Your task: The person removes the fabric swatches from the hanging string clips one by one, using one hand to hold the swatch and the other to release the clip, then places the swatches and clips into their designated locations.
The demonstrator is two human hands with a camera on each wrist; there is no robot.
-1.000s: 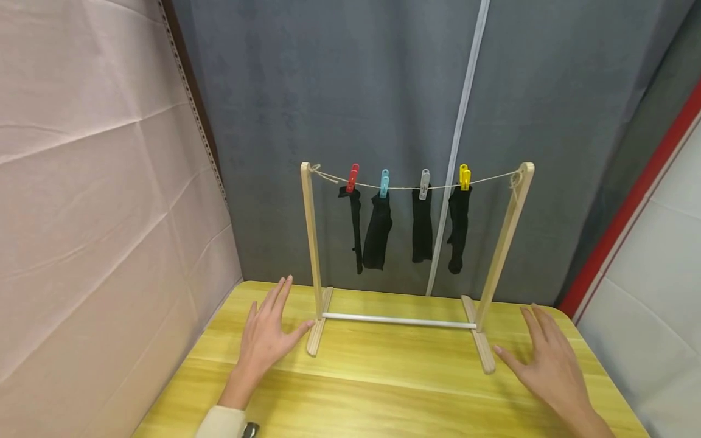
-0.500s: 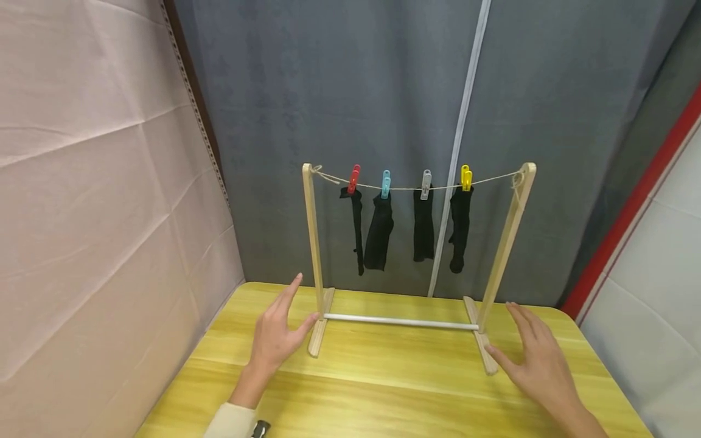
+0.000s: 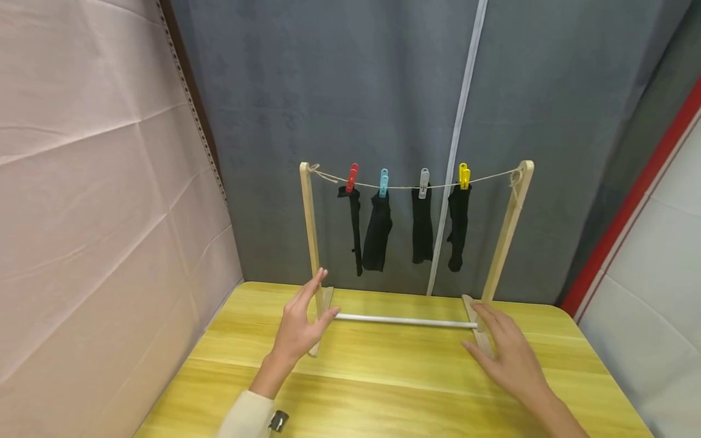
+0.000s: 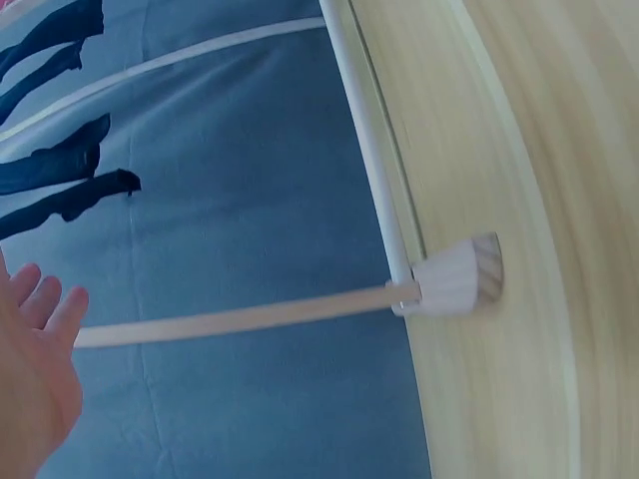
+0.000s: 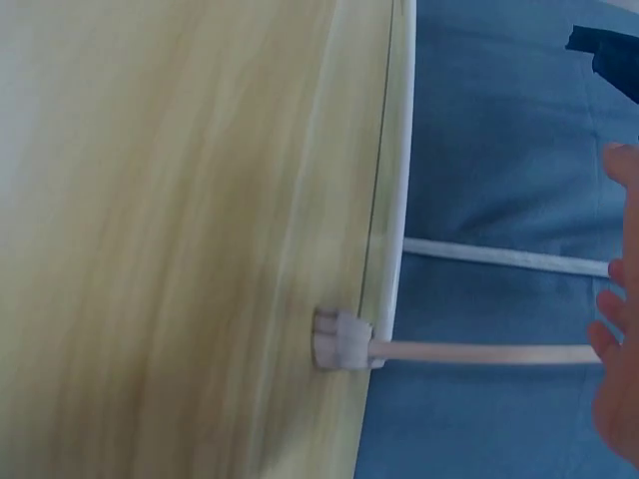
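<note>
A small wooden drying rack stands at the back of a yellow wooden table. Its string carries several black socks under a red peg, a blue peg, a grey peg and a yellow peg. My left hand is raised with straight fingers by the lower left post; its thumb is near the white crossbar. My right hand hovers flat over the rack's right foot. In the left wrist view the palm sits beside the post.
A grey curtain with a white strip hangs right behind the rack. A pale pink wall borders the table on the left, and a white panel with a red edge stands on the right.
Both hands have moved inward to the rack. The left hand lifted off the table toward the left post; the right hand slid left over the right foot.
</note>
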